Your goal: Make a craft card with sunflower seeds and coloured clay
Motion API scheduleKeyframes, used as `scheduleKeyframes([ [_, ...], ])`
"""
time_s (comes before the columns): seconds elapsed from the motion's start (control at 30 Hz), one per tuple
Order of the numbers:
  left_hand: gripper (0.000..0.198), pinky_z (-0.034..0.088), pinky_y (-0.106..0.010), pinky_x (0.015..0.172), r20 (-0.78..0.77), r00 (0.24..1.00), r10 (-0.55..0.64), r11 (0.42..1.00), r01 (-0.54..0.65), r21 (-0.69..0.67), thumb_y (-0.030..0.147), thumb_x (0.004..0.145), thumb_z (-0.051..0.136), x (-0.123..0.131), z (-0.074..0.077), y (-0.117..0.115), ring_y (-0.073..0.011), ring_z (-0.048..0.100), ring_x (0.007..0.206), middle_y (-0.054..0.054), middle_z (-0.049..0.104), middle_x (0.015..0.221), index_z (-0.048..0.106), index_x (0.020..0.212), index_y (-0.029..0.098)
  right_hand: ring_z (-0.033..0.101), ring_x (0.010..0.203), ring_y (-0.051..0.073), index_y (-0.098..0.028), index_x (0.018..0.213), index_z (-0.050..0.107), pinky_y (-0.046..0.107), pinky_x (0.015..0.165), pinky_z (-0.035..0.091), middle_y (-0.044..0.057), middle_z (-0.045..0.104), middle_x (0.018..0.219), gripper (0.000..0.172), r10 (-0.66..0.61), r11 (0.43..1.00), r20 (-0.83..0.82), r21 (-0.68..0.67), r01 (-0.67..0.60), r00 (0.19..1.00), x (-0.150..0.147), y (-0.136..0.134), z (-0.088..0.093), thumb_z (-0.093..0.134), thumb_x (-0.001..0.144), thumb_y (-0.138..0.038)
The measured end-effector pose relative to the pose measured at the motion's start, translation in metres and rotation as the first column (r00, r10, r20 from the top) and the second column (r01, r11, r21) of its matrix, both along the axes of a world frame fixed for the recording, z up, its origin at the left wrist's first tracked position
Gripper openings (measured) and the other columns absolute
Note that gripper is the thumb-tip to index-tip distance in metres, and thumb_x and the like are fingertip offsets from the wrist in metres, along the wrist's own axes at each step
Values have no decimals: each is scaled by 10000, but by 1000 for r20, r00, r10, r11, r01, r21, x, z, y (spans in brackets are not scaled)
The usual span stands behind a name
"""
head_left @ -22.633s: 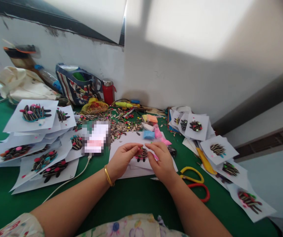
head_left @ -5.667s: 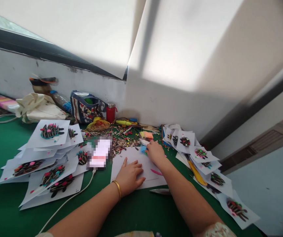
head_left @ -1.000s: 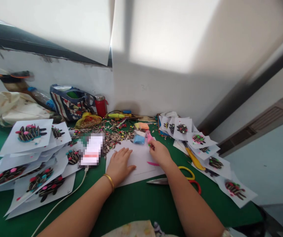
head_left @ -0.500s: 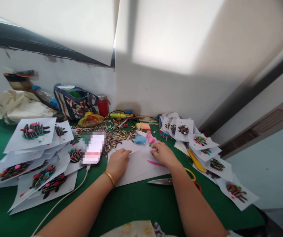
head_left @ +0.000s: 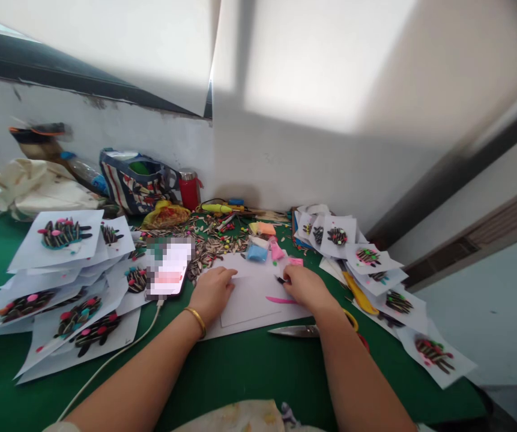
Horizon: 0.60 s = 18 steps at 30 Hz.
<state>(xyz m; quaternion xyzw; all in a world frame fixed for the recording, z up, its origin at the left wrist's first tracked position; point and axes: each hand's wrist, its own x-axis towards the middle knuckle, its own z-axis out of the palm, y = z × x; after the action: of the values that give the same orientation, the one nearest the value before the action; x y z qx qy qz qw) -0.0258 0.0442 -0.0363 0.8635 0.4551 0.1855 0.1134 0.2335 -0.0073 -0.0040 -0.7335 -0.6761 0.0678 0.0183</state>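
My left hand [head_left: 212,290], a gold bangle on its wrist, rests on the left side of a white sheet of paper [head_left: 249,297], its fingers curled at the sheet's upper edge. My right hand [head_left: 304,286] lies on the sheet's right side, fingers pinched on a small dark thing at its fingertips that I cannot name. A pink strip [head_left: 280,300] lies on the paper just under that hand. Packets of blue [head_left: 256,252] and pink clay [head_left: 277,248] sit beyond the sheet.
Scissors [head_left: 303,330] lie by my right forearm. Stacks of paper cards with seed figures spread at left [head_left: 66,282] and right [head_left: 375,270]. A phone [head_left: 170,273] on a white cable, a heap of sunflower seeds [head_left: 213,240], a striped bag [head_left: 134,180] and a red flask [head_left: 189,189] stand behind.
My right hand came back from the clay packets to the paper and now pinches a small dark thing. My left hand stayed on the sheet, fingers curling in.
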Motion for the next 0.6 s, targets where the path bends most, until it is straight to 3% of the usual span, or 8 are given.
scheduleKeyframes([
  [0.1, 333, 422, -363, 924, -6, 1000, -19, 1000, 19, 8, 267, 815, 639, -2, 4, 0, -242, 578, 1023, -76, 645, 1104, 658, 1144, 216, 612, 817, 203, -195, 880, 641, 268, 615, 313, 72, 687, 932, 123, 2, 1000, 20, -30, -1, 1000, -3, 2, -1, 597, 766, -182],
  [0.23, 417, 394, -397, 968, -43, 990, -137, 991, 136, -17, 391, 731, 734, -8, 10, 0, -267, 549, 1083, -52, 635, 1159, 672, 1122, 261, 607, 903, 222, -178, 949, 624, 275, 674, 339, 95, 676, 994, 193, 6, 1000, 42, -12, -6, 999, -7, 0, 3, 570, 763, -164],
  [0.37, 473, 391, -416, 968, -79, 981, -178, 983, 175, -45, 450, 698, 756, -10, 9, 2, -282, 534, 1105, -49, 625, 1183, 667, 1128, 273, 593, 896, 195, -185, 977, 594, 260, 690, 345, 83, 653, 1034, 194, 109, 994, -52, 12, -108, 993, -13, -10, 8, 547, 789, -200],
  [0.5, 475, 393, -407, 968, -80, 979, -186, 982, 182, -55, 455, 703, 754, -10, 7, 3, -275, 535, 1101, -52, 618, 1180, 665, 1133, 276, 592, 791, 174, -210, 938, 609, 251, 617, 319, 56, 661, 999, 179, 209, 967, -116, -124, -223, 971, -18, -15, 5, 603, 774, -282],
  [0.6, 467, 390, -404, 971, -81, 978, -194, 980, 189, -63, 461, 706, 750, -10, 8, 3, -274, 536, 1103, -54, 615, 1177, 671, 1127, 276, 597, 755, 182, -211, 888, 627, 257, 582, 297, 59, 680, 939, 124, 146, 969, -34, -196, -150, 989, -15, -11, 0, 593, 778, -258],
])
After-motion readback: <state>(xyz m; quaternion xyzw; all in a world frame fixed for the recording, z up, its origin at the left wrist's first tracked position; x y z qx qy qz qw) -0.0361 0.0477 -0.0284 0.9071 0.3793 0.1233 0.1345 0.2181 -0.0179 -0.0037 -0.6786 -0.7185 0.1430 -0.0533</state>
